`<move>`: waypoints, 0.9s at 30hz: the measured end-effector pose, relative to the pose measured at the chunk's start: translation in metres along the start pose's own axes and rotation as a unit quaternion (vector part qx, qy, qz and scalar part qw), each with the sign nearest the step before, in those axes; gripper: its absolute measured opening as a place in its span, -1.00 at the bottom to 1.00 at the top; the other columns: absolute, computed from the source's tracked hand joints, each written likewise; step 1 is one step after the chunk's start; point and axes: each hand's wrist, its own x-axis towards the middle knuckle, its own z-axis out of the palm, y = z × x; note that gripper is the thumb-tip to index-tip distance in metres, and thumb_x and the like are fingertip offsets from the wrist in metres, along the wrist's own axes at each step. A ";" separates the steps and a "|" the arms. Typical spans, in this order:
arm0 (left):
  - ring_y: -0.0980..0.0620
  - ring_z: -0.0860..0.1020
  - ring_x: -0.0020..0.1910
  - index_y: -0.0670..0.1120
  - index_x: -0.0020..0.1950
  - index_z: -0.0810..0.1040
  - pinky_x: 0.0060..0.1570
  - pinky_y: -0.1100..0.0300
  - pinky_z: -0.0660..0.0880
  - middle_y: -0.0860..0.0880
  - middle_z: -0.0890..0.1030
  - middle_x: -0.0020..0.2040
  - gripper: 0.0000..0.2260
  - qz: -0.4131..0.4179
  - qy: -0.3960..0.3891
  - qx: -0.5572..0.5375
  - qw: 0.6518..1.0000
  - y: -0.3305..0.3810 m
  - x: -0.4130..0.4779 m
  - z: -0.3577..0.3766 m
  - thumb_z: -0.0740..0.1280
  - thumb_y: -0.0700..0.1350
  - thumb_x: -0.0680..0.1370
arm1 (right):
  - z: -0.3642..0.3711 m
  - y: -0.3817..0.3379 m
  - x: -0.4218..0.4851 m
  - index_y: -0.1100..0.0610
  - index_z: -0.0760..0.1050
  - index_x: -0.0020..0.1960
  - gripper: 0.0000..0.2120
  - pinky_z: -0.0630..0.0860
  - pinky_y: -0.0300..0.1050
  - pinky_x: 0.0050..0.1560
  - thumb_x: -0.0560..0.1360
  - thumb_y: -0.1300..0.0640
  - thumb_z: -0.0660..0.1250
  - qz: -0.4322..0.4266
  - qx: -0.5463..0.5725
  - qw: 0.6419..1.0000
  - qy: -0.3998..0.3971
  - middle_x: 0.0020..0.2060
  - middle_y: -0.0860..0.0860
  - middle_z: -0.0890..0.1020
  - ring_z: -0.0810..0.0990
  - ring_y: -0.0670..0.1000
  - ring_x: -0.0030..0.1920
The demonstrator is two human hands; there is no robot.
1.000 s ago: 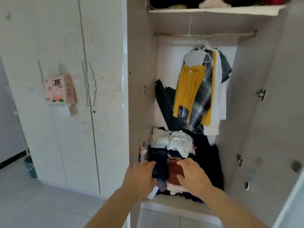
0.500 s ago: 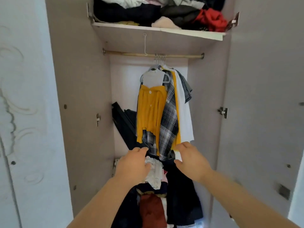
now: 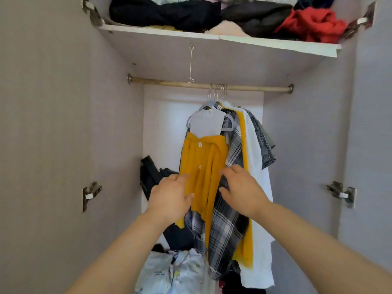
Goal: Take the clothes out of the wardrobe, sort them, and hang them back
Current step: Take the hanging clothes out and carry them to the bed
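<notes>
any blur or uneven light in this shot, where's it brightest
Head view: fingertips of the left hand and right hand are softly blurred; head view: the white wardrobe back panel is brightest, the grey side walls dimmer; no glare.

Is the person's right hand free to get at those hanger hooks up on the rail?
Probably yes. The right hand, fingers straight, holds nothing and sits low by the plaid shirt. The hanger hooks are bunched on the rail with nothing in front of them, so it only needs to rise.
</notes>
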 end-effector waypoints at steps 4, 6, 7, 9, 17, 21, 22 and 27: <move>-0.04 0.31 0.36 0.01 0.48 0.16 0.30 -0.02 0.34 -0.03 0.34 0.41 -0.51 -0.014 0.035 0.001 0.999 -0.012 0.057 0.013 0.18 0.07 0.58 | 0.015 0.020 0.056 0.08 0.30 0.39 -0.59 0.38 -0.09 0.18 0.55 0.08 0.19 -0.033 -0.009 0.999 0.036 0.26 0.04 0.40 0.42 0.06 0.20; -0.03 0.31 0.36 0.01 0.47 0.16 0.30 -0.02 0.34 -0.02 0.34 0.40 -0.52 -0.012 0.051 -0.001 0.999 -0.018 0.086 0.019 0.17 0.06 0.58 | 0.023 0.029 0.083 0.07 0.29 0.40 -0.59 0.36 -0.11 0.19 0.56 0.06 0.18 -0.043 -0.018 0.998 0.044 0.28 0.02 0.39 0.41 0.05 0.22; -0.02 0.32 0.35 0.02 0.47 0.16 0.30 -0.01 0.34 -0.02 0.34 0.40 -0.52 -0.008 0.061 -0.008 0.998 -0.021 0.100 0.022 0.17 0.06 0.59 | 0.027 0.034 0.098 0.06 0.29 0.40 -0.58 0.36 -0.11 0.20 0.56 0.05 0.19 -0.046 -0.023 0.997 0.050 0.29 0.02 0.38 0.41 0.04 0.23; -0.02 0.34 0.34 0.02 0.47 0.17 0.30 0.01 0.35 -0.02 0.35 0.40 -0.53 0.000 0.080 -0.018 0.997 -0.028 0.130 0.027 0.17 0.06 0.59 | 0.033 0.044 0.128 0.06 0.28 0.40 -0.58 0.35 -0.11 0.23 0.56 0.07 0.19 -0.048 -0.027 0.996 0.067 0.29 0.02 0.38 0.39 0.04 0.25; -0.02 0.32 0.35 0.05 0.46 0.18 0.31 0.04 0.34 0.00 0.34 0.39 -0.55 0.029 0.136 -0.016 0.990 -0.063 0.256 0.041 0.16 0.08 0.58 | 0.052 0.073 0.269 0.12 0.28 0.40 -0.57 0.30 -0.05 0.25 0.55 0.09 0.19 -0.033 -0.082 0.988 0.129 0.29 0.07 0.36 0.33 0.10 0.29; -0.02 0.32 0.34 0.04 0.45 0.21 0.29 0.07 0.34 0.00 0.36 0.37 -0.56 0.044 0.160 -0.032 0.986 -0.078 0.308 0.046 0.17 0.06 0.58 | 0.058 0.089 0.322 0.08 0.33 0.35 -0.63 0.16 -0.06 0.31 0.56 0.06 0.14 -0.035 -0.196 0.963 0.183 0.26 0.03 0.40 0.33 0.08 0.28; -0.01 0.31 0.34 0.04 0.45 0.21 0.29 0.07 0.33 0.00 0.36 0.38 -0.56 0.046 0.164 -0.037 0.985 -0.079 0.319 0.048 0.17 0.05 0.58 | 0.059 0.093 0.333 0.09 0.34 0.34 -0.64 0.12 -0.06 0.33 0.56 0.07 0.13 -0.038 -0.211 0.957 0.194 0.25 0.03 0.41 0.33 0.08 0.28; 0.00 0.30 0.36 0.07 0.47 0.17 0.29 0.08 0.31 0.03 0.32 0.41 -0.54 0.062 0.169 -0.026 0.983 -0.086 0.354 0.065 0.16 0.07 0.58 | 0.060 0.110 0.380 0.08 0.37 0.30 -0.67 0.12 -0.08 0.27 0.56 0.13 0.09 -0.043 -0.243 0.944 0.217 0.26 0.02 0.41 0.32 0.08 0.27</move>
